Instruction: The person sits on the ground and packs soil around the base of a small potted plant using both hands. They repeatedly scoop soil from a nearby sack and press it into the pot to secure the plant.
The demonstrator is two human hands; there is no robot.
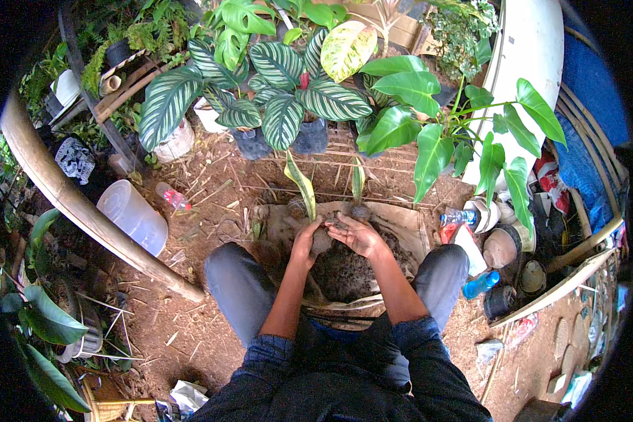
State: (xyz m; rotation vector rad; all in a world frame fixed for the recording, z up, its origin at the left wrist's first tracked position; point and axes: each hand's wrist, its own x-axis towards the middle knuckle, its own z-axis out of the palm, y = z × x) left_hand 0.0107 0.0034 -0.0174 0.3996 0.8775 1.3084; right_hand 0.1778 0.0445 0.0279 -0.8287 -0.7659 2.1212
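Observation:
My left hand (305, 241) is around the base of a variegated snake plant cutting (301, 187), whose yellow-edged leaf points away from me. A rounded dark clump (322, 241) shows between my palms. My right hand (358, 236), fingers spread, has dark soil at its fingertips. Below both hands lies a heap of dark soil (343, 274) on a tan sack (401, 213). A second snake plant cutting (357, 182) stands upright at the sack's far edge, its base in a small round clump (361, 212).
Potted striped-leaf plants (282, 89) and a glossy green philodendron (437, 147) stand beyond the sack. On the left are a translucent plastic bucket (134, 216) and a bamboo pole (97, 211). Stacked pots (501, 247) and a blue bottle (480, 285) lie at the right.

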